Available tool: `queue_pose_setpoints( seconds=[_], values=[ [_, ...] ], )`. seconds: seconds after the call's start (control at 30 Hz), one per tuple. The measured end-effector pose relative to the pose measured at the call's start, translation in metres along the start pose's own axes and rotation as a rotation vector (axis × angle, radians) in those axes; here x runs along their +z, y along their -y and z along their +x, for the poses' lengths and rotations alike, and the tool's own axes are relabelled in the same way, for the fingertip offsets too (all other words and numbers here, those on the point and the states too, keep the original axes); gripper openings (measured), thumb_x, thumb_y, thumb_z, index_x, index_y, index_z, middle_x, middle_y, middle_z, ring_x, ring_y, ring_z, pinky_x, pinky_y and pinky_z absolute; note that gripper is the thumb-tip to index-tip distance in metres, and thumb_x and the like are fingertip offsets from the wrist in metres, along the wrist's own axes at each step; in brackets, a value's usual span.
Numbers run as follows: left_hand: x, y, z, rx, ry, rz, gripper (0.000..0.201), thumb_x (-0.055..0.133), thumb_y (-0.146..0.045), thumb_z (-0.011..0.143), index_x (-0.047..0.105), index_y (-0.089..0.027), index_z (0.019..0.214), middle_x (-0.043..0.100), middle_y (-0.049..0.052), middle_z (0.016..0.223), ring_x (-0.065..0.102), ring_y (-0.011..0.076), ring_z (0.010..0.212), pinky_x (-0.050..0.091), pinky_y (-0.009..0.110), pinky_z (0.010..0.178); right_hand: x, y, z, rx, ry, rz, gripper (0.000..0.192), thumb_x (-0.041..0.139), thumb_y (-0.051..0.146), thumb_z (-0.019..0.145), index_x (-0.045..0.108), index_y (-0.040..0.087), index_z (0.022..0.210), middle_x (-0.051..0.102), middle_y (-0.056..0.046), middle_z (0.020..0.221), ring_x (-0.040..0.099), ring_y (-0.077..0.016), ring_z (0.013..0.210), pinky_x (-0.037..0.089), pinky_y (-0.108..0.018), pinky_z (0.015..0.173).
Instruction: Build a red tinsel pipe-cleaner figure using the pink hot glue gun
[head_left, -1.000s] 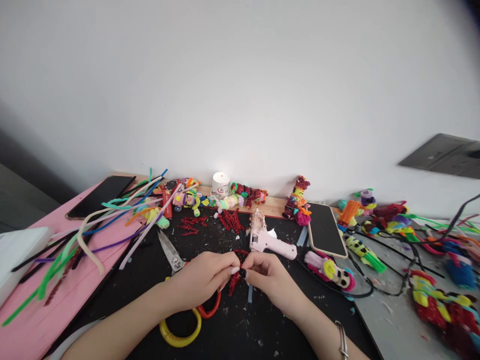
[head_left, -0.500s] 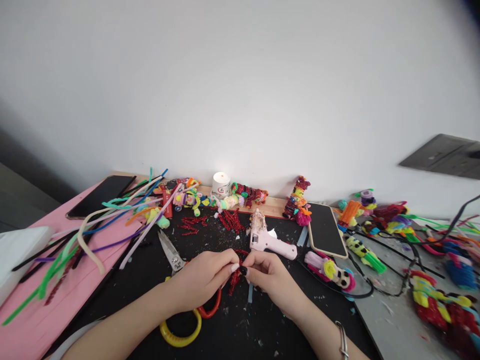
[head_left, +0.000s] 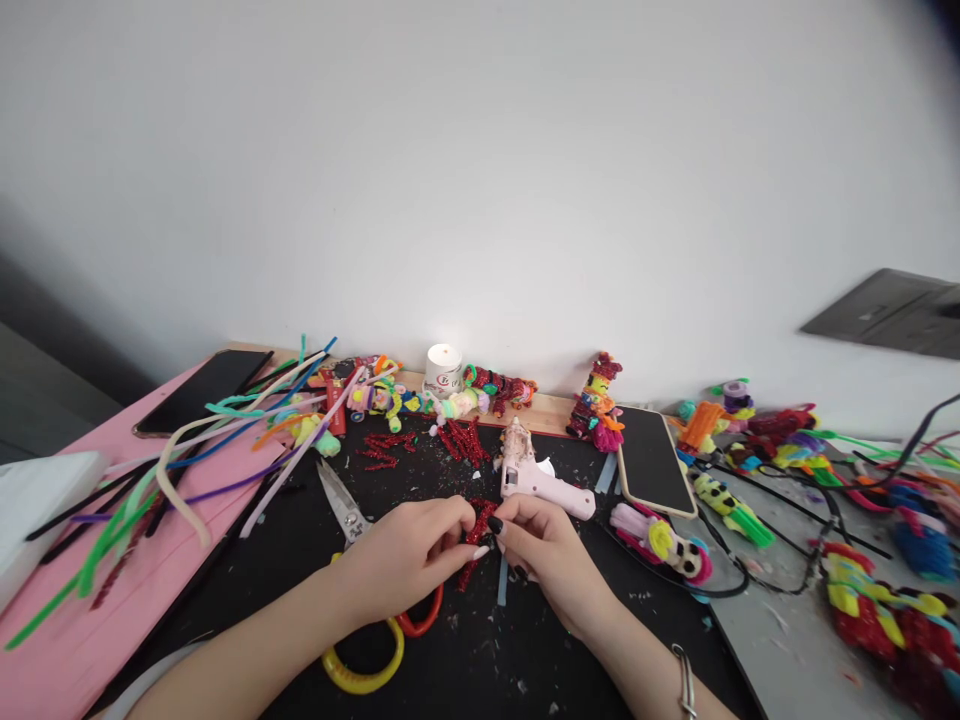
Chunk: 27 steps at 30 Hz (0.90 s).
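Fingers [head_left: 480, 548] of both hands meet and pinch a red glitter pipe cleaner piece [head_left: 474, 545], held just above the black mat [head_left: 465, 650] near the desk's front edge. Left hand [head_left: 409, 558] grips it from one side, right hand [head_left: 544, 548] from the other, fingertips touching. Under the left wrist lie scissors [head_left: 352, 530] with red and yellow handles. Just behind the right hand, a pink glue gun [head_left: 536, 478]. More red glitter pieces [head_left: 465, 440] sit toward the back edge, a phone [head_left: 651, 460] to the right, long pipe cleaners [head_left: 225, 440] on the left side.
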<state>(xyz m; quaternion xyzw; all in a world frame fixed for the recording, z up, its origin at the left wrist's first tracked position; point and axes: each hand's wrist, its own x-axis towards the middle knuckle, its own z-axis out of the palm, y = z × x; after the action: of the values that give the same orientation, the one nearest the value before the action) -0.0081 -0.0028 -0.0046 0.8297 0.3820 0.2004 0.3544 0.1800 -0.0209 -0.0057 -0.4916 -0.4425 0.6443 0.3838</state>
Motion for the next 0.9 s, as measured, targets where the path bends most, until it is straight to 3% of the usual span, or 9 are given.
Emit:
queue_pose_setpoints(
  seconds=[0.4,0.67,0.9],
  values=[
    [-0.008,0.007,0.003,0.141,-0.077,0.148,0.015,0.041,-0.021,0.094,0.054,-0.018,0.086,0.059,-0.002,0.074,0.056,0.0116,0.066,0.039,0.021,0.061,0.001,-0.003,0.0,-0.05,-0.016,-0.034,0.028,0.068,0.042,0.071,0.055,0.017,0.071,0.044,0.006,0.056,0.032,-0.0065,0.047,0.023,-0.02,0.042],
    [-0.009,0.019,0.003,0.27,-0.118,0.261,0.024,0.035,-0.027,0.097,0.054,-0.017,0.089,0.061,0.002,0.079,0.059,0.0136,0.071,0.041,0.023,0.064,0.003,-0.009,-0.006,-0.347,-0.125,-0.3,0.017,0.064,0.021,0.074,0.062,0.021,0.091,0.053,0.001,0.073,0.044,-0.0114,0.057,0.036,-0.023,0.051],
    [-0.006,0.017,0.0,0.304,-0.036,0.326,0.028,0.031,-0.026,0.098,0.054,-0.017,0.084,0.058,0.001,0.073,0.055,0.0125,0.065,0.039,0.022,0.061,0.001,-0.007,-0.01,-0.515,-0.142,-0.575,0.005,0.061,0.019,0.08,0.065,0.021,0.083,0.059,-0.002,0.073,0.048,-0.0134,0.058,0.04,-0.026,0.054]
  ],
)
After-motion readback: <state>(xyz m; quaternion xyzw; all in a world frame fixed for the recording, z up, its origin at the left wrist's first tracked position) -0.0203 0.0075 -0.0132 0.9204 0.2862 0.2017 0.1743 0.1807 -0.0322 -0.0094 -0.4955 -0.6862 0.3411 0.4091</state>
